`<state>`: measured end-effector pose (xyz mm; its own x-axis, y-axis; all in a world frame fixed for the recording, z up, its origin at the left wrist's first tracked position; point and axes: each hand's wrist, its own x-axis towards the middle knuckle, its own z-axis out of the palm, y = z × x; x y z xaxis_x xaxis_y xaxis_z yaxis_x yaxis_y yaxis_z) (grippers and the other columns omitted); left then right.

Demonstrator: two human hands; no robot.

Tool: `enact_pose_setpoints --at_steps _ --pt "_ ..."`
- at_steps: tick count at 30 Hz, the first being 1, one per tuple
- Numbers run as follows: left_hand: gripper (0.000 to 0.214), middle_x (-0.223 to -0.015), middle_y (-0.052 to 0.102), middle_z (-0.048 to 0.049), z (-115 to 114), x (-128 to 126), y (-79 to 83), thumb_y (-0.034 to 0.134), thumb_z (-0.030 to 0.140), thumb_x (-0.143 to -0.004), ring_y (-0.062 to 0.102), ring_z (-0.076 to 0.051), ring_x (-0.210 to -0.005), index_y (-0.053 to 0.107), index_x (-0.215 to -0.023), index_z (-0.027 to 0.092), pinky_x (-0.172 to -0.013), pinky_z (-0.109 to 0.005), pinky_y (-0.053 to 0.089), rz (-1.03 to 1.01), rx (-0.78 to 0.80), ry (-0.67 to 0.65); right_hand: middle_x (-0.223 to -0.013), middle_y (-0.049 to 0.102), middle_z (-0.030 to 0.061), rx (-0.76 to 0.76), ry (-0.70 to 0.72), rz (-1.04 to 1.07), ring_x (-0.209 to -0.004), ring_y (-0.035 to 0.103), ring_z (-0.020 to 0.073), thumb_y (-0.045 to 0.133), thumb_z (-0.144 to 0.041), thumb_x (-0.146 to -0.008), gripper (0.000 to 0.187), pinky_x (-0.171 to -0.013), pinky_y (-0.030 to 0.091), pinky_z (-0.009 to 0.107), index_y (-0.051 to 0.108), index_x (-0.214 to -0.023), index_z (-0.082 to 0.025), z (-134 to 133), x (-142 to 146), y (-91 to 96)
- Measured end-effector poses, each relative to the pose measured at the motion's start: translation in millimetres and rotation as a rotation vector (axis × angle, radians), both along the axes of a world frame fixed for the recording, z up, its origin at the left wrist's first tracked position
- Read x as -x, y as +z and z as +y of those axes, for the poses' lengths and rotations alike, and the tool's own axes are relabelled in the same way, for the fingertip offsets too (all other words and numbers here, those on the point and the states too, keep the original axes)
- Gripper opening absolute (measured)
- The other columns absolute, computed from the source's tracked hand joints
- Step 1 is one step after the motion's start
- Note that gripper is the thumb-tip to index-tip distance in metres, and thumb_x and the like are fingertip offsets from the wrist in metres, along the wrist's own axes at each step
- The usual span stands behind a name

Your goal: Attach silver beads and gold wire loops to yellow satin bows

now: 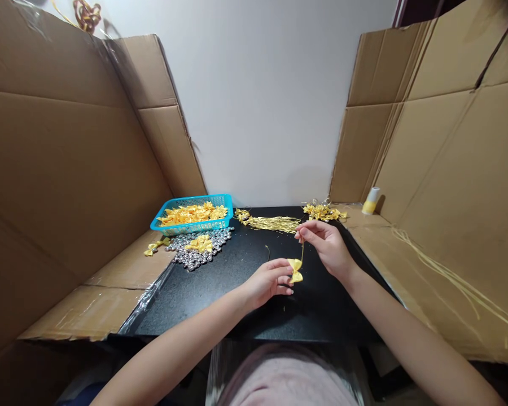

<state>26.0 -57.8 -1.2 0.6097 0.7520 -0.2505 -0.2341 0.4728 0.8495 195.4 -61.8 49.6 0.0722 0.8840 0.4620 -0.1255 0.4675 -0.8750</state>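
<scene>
left hand (267, 280) pinches a small yellow ribbon bow (296, 269) betw thumb & fingers, just above the black bench (220, 304), near its middle. right hand (327, 243) is up and a bit behind the bow, fingertips pressed together on the top end of a thin gold wire (302, 250) that runs down to the bow's centre; wire looks taut, near upright. both forearms come in from the bottom edge, w/ pale pink clothing low centre. at the back of the bench lies a bundle of gold wires (275, 224), and to its right a heap of finished-looking gold/yellow bits (323, 211), too small to tell exactly. back left sits a blue plastic basket (192, 201) full of yellow ribbon pieces (192, 214); just in front of it a pile of silver beads (197, 251) w/ one yellow bow (199, 243) lying on top. another small bow (153, 246) lies on the cardboard flap left of the beads. cardboard walls (59, 180) stand on both sides, white wall behind. a small yellow-and-white spool (371, 201) stands on the right cardboard, well apart from the hands; loose gold strands (449, 276) trail across the cardboard at right.
</scene>
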Motion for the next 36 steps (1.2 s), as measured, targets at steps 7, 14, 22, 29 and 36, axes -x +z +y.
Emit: enact_pose_setpoints --at_steps 7,14,22,29,36 --pt "0.034 -0.074 0.065 0.0000 -1.1 0.5 -0.6 0.083 0.031 -0.063 0.059 -0.009 -0.059 0.062 -0.086 0.017 -0.056 -0.024 0.055 0.010 -0.058 -0.004 -0.071 0.070 0.0020 0.007 -0.024 0.044 -0.069 0.062 0.0156 0.079 -0.051 -0.065 0.032 -0.067 0.052 0.030 0.072 -0.077 -0.022 3.4 -6.2 1.1" --pt "0.036 -0.087 0.068 -0.0050 -0.3 -4.3 -1.6 0.085 0.036 -0.061 0.064 -0.016 -0.075 0.069 -0.086 0.016 -0.067 -0.032 0.057 0.083 -0.177 -0.028 -0.074 0.070 0.0026 0.021 -0.016 0.052 -0.069 0.063 0.0156 0.079 -0.050 -0.065 0.032 -0.067 0.051 0.030 0.071 -0.076 -0.022 5.7 -4.1 2.6" --pt "0.043 -0.107 0.068 -0.0084 13.9 -18.4 -2.3 0.087 0.032 -0.058 0.061 -0.018 -0.089 0.071 -0.095 0.018 -0.076 -0.028 0.050 0.193 -0.490 0.106 -0.069 0.069 0.0017 0.024 -0.022 0.032 -0.068 0.062 0.0153 0.079 -0.051 -0.064 0.034 -0.067 0.051 0.030 0.071 -0.078 -0.021 13.0 -4.8 3.3" --pt "0.034 -0.108 0.065 -0.0072 18.7 -23.0 -9.5 0.076 0.036 -0.072 0.058 -0.018 -0.088 0.068 -0.101 0.019 -0.069 -0.025 0.048 0.277 -0.675 0.159 -0.070 0.069 0.0017 0.036 -0.018 0.025 -0.069 0.063 0.0157 0.079 -0.050 -0.065 0.033 -0.067 0.051 0.030 0.070 -0.075 -0.021 17.6 -4.5 1.0" --pt "0.035 -0.077 0.065 -0.0041 22.5 -22.2 -23.6 0.064 0.048 -0.081 0.059 -0.015 -0.071 0.070 -0.091 0.015 -0.060 -0.024 0.048 0.299 -0.702 -0.001 -0.071 0.069 0.0018 0.061 -0.022 0.053 -0.070 0.064 0.0155 0.080 -0.050 -0.062 0.034 -0.067 0.051 0.029 0.070 -0.075 -0.020 21.7 -5.4 -6.3"
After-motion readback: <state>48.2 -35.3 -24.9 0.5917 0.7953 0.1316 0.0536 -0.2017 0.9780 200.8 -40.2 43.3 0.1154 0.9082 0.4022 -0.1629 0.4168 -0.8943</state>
